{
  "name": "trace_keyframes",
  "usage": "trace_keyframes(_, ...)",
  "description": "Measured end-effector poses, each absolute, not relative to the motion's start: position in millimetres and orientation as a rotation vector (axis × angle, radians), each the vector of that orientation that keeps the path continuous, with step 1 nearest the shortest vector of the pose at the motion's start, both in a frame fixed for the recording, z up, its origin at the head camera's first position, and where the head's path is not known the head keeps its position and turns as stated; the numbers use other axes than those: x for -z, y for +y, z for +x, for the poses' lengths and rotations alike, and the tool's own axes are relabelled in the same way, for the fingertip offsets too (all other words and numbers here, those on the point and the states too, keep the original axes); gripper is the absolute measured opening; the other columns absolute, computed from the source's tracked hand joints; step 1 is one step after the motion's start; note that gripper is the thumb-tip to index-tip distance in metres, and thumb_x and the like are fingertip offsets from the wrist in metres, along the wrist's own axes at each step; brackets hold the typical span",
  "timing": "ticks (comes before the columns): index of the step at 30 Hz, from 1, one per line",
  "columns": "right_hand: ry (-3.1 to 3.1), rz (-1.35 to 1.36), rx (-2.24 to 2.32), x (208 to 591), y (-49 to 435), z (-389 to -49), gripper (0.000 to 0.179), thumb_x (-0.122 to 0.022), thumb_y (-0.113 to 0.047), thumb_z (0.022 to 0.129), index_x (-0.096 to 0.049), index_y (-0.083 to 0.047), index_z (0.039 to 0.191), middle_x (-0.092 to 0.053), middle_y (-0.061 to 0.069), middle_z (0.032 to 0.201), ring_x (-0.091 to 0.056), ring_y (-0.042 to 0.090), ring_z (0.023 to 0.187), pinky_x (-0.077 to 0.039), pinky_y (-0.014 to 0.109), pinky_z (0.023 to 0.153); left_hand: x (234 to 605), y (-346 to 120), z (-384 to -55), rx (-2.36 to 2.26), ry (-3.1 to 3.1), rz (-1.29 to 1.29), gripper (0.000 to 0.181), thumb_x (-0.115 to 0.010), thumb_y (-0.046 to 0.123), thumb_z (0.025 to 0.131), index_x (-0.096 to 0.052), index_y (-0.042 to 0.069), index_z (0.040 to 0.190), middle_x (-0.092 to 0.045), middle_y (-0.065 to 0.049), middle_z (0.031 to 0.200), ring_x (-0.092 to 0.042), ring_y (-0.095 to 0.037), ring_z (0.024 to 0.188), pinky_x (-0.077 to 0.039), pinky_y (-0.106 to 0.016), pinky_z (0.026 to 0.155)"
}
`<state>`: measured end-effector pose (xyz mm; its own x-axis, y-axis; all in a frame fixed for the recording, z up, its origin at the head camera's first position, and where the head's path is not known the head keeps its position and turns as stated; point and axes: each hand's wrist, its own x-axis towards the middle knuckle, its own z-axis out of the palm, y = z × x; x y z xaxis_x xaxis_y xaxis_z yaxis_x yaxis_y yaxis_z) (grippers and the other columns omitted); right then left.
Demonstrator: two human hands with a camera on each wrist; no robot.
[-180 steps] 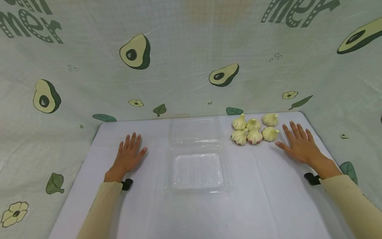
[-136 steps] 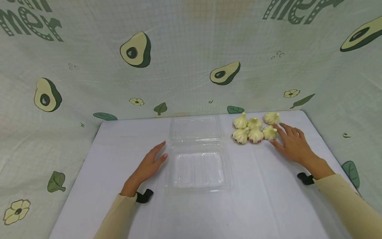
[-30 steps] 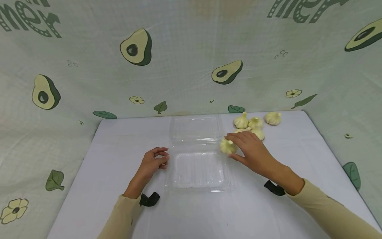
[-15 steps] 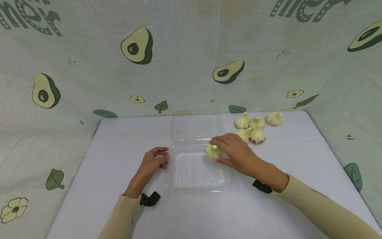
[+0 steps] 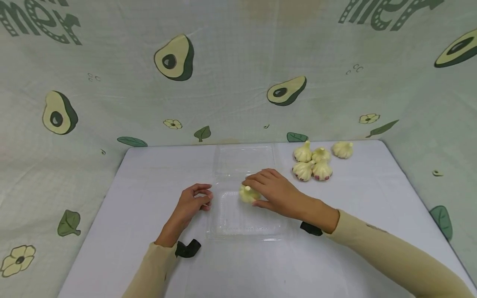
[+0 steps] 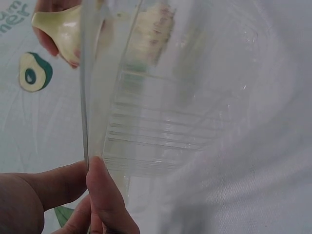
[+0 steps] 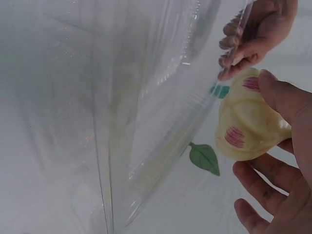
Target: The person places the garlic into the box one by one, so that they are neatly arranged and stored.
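Observation:
A clear plastic clamshell container (image 5: 247, 239) lies open on the table, its lid (image 5: 244, 160) folded flat toward the back. My left hand (image 5: 191, 202) pinches the left rim of the base between thumb and fingers, which the left wrist view shows close up beside the container wall (image 6: 161, 126). Over the upper part of the base, my right hand (image 5: 277, 192) holds a pale garlic bulb (image 5: 247, 193) between thumb and fingertips. In the right wrist view this garlic bulb (image 7: 248, 119) shows purple-red streaks and hangs above the container, apart from it.
At the back right sit several more garlic bulbs: a tight cluster (image 5: 312, 161) and a single bulb (image 5: 343, 150) to its right. A white cloth covers the table (image 5: 156, 165). Behind it rises a hanging cloth (image 5: 231, 82) printed with avocados.
The right hand has taken a garlic bulb from the front right of the group and carried it left over the container base. The left hand has moved from the table onto the container's left rim.

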<state>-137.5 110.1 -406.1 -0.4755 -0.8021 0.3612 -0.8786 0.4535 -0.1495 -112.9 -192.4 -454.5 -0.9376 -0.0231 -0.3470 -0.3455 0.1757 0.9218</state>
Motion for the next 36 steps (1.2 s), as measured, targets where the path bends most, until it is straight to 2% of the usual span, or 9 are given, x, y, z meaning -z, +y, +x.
trace_keyframes(26, -2.643, 1.660, -0.110, 415, 56, -147, 0.057, -0.085, -0.036, 0.091, -0.062, -0.014, 0.138, -0.069, 0.002, 0.130, -0.061, 0.024, 0.125, -0.043, 0.042, 0.115, 456, -193, -113, -1.841, 2.201, -0.299, 0.038, -0.067, -0.001, 0.101, -0.061, -0.005, 0.138, -0.065, -0.013, 0.110, -0.066, -0.013, 0.076, -0.059, -0.022, 0.065)
trace_keyframes(36, -2.665, 1.647, -0.012, 425, 46, -151, 0.057, -0.089, -0.035, 0.088, -0.062, -0.015, 0.134, -0.071, 0.001, 0.129, -0.061, 0.024, 0.123, -0.042, 0.041, 0.116, 454, -192, -113, -1.842, 2.192, -0.320, 0.038, -0.068, 0.001, 0.101, -0.062, -0.004, 0.138, -0.064, -0.013, 0.112, -0.066, -0.013, 0.077, -0.058, -0.022, 0.064)
